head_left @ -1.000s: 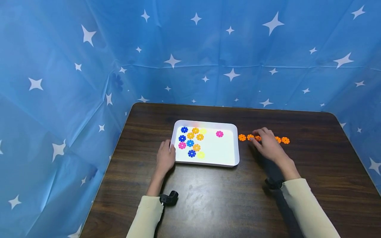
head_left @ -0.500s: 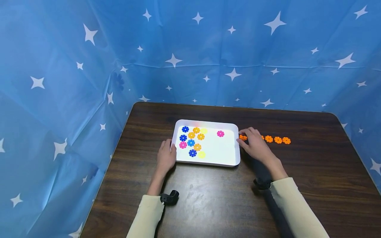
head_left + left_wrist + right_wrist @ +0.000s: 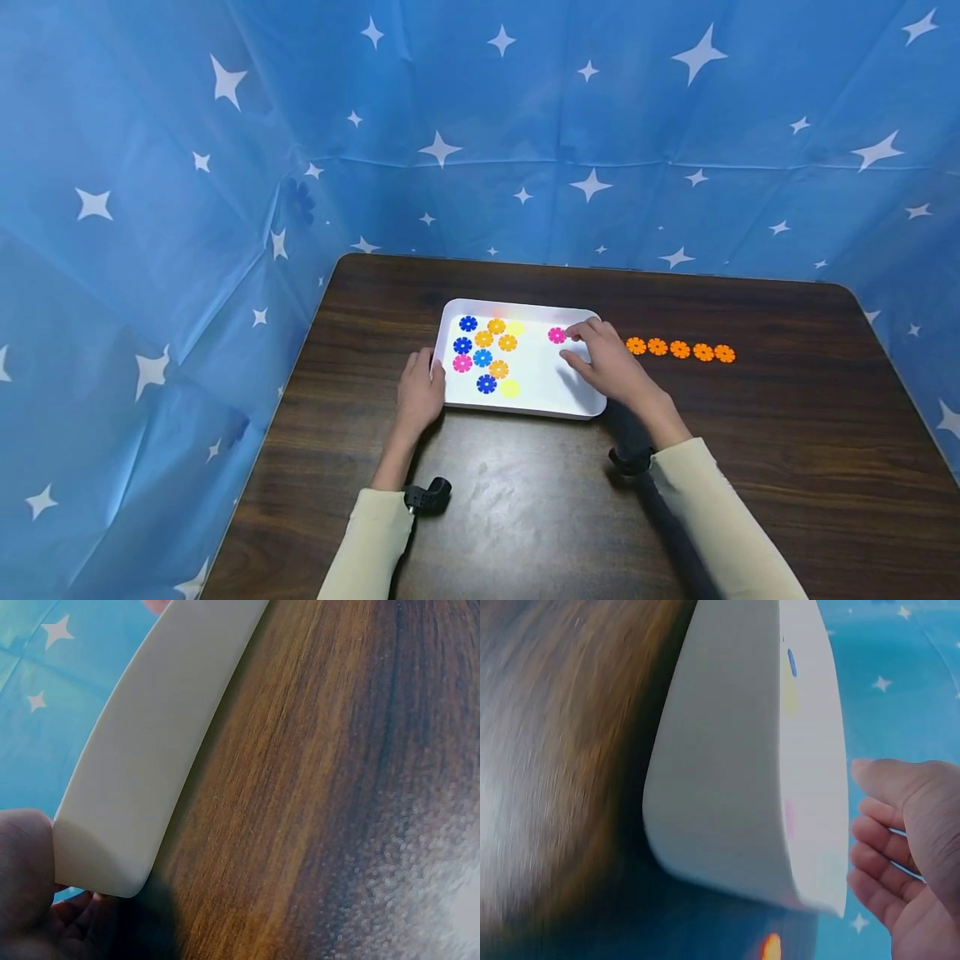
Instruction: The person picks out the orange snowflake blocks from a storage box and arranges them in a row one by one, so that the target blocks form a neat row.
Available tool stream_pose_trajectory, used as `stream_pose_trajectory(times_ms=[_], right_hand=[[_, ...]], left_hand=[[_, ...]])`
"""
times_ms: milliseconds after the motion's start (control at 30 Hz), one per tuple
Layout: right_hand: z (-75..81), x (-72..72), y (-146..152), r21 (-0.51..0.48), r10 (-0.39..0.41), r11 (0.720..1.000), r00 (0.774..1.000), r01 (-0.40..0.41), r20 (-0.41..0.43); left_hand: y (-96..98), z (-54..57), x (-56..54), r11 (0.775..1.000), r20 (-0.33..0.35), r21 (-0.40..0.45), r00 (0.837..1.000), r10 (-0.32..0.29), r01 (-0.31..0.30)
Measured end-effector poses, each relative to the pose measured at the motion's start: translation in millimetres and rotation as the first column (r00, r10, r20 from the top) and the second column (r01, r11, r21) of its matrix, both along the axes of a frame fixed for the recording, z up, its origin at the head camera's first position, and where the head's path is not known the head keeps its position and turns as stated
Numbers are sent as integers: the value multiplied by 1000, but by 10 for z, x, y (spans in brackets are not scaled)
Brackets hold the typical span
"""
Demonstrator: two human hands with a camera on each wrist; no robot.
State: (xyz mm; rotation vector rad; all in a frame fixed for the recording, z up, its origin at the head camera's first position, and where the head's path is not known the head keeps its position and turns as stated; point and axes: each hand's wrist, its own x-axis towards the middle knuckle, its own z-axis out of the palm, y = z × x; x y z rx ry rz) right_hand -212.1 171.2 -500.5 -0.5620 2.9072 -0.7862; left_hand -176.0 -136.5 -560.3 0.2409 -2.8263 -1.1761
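Note:
A white tray (image 3: 525, 404) lies on the wooden table with flower-shaped discs in it. My left hand (image 3: 420, 392) grips its left edge near the front corner; in the left wrist view the thumb (image 3: 26, 862) and curled fingers take the tray's corner between them. Over the tray's right part hovers my right hand (image 3: 611, 362), thumb and fingers apart, nothing between them. Its fingertips are beside a pink flower disc (image 3: 556, 335). Blue discs (image 3: 487, 383), orange discs (image 3: 498, 369), yellow discs (image 3: 510, 388) and another pink disc (image 3: 462, 363) gather at the tray's left.
A row of several orange flower discs (image 3: 679, 349) runs rightward from the tray on the dark wooden table (image 3: 525, 517). My right hand may cover the row's near end. A blue curtain with white stars (image 3: 480, 167) hangs behind the table.
My right hand has moved left from above the orange row to over the tray, close to the pink disc. The left hand keeps its grip on the tray.

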Motion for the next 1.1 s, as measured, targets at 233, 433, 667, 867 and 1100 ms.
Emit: stream_pose_trajectory(times_ms=[233,433,667,867,1100], right_hand=[[-44,-20,-237,9,23,1000,1000,-23,19],[-93,-33,-435,16,54,998,997,-55,50],[-180,-29,-628,54,106,993,993,-108,45],[-192,-7,-754,81,120,989,989,-127,83],[-213,-7,-830,117,140,982,988,-147,65]], left_hand=[[-2,15,-3,1000,41,9,999,-4,3],[-7,3,-10,1000,38,5,999,-6,6],[-4,-6,-1,1000,23,6,1000,-7,7],[-7,-13,1,1000,8,6,1000,-1,1],[-5,-19,-3,1000,-18,-2,1000,6,-6]])
